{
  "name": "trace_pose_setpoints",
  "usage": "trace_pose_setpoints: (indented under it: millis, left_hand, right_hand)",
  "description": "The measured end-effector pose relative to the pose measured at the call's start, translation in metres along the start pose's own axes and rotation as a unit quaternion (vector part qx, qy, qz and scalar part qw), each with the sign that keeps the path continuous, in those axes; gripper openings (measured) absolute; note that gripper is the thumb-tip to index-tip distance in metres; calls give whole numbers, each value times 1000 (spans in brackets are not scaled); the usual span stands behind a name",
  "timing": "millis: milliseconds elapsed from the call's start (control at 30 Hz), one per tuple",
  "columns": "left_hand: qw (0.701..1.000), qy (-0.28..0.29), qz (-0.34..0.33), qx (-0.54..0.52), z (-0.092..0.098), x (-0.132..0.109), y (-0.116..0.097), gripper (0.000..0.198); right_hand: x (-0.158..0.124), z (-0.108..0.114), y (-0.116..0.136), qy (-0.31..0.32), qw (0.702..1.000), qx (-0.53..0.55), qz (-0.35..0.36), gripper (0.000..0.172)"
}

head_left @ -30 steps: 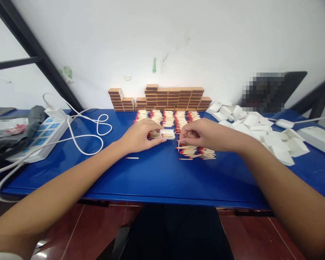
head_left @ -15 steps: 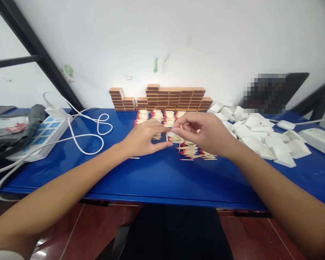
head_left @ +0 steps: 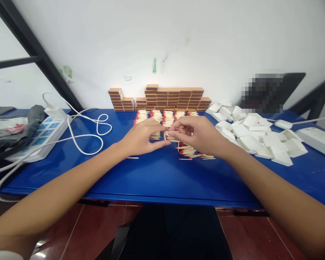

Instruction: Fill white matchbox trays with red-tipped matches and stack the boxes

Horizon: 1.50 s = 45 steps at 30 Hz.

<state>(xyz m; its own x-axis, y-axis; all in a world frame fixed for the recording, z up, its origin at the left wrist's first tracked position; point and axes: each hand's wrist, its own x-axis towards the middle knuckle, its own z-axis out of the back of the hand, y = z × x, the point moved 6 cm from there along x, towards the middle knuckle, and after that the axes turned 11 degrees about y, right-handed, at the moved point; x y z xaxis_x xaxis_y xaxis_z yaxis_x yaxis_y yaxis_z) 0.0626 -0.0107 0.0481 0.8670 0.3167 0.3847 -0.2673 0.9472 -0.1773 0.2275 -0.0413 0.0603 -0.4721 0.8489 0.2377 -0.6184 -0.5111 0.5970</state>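
Note:
A small white matchbox tray (head_left: 166,135) with matches in it is at the middle of the table. My left hand (head_left: 144,136) grips the tray's left end, index finger above and thumb below. Over the tray, my right hand (head_left: 192,134) is closed in a pinch, thumb and index finger pressed together. Whatever lies between those fingertips is hidden, and most of the tray is covered by this hand. Loose red-tipped matches (head_left: 188,151) spread out under and in front of my right hand. Behind both hands, more bundles of matches (head_left: 168,118) lie in a row.
Stacked matchboxes (head_left: 167,97) line the wall. A heap of white trays (head_left: 256,131) covers the right, near a dark tablet-like panel (head_left: 289,92). On the left are a power strip (head_left: 47,135) and a looping white cable (head_left: 90,135). The blue table's (head_left: 151,180) front edge is close.
My right hand has come slightly down and left over the tray, covering more of it and its matches. The left hand keeps its grip; the view has shifted a little.

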Motion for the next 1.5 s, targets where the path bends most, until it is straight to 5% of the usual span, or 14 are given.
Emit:
trace_pose_setpoints:
  millis: [300,667,1000,1300,1500]
  left_hand:
    - [1000,12,-4,-1,-2,0,0,32]
    - [1000,2,-2,0,-2,-1,1,36]
    - [999,-11,21,26,-3,-4,14,38]
    - [999,-9,27,21,-2,-4,14,36]
    - [999,-7,20,26,-3,-3,15,34]
  right_hand:
    - [2,-9,-8,35,999,22,-25,30]
    - [-2,10,-9,3,999,-34,-22,34]
    - [-13,8,-18,239,963,-78,-95,17]
    - [-19,-2,-21,319,935,-56,-142,10]
    - [-18,-5,-25,313,938,-51,-138,7]
